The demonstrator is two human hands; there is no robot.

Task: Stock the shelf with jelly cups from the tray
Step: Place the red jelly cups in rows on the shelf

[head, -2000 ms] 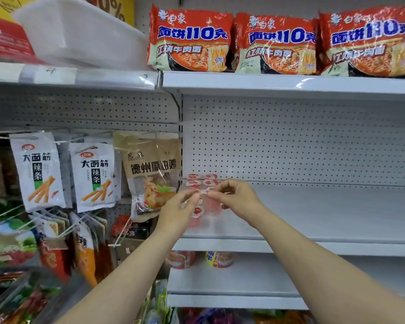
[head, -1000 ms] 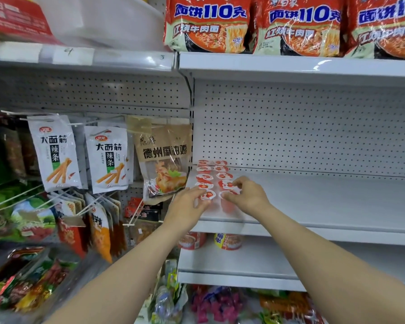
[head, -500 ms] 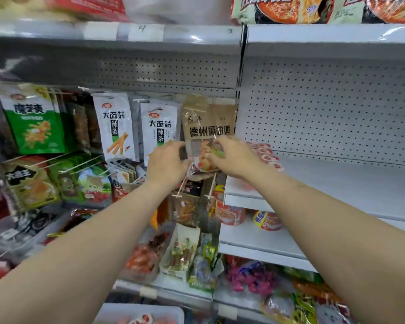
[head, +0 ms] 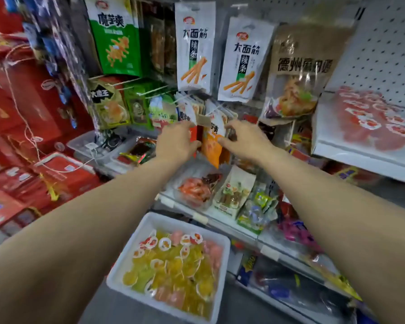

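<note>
I am extending both arms forward; my left hand (head: 177, 142) and right hand (head: 246, 141) are hanging empty, fingers loosely curled, above the tray (head: 126, 265) of jelly cups (head: 173, 265).

A shop aisle: snack packets (head: 193, 46) hang on pegboard hooks at 12 o'clock, white retail shelving (head: 360, 155) stands at 2 o'clock, red gift boxes (head: 33, 108) stack at 9 o'clock.
</note>
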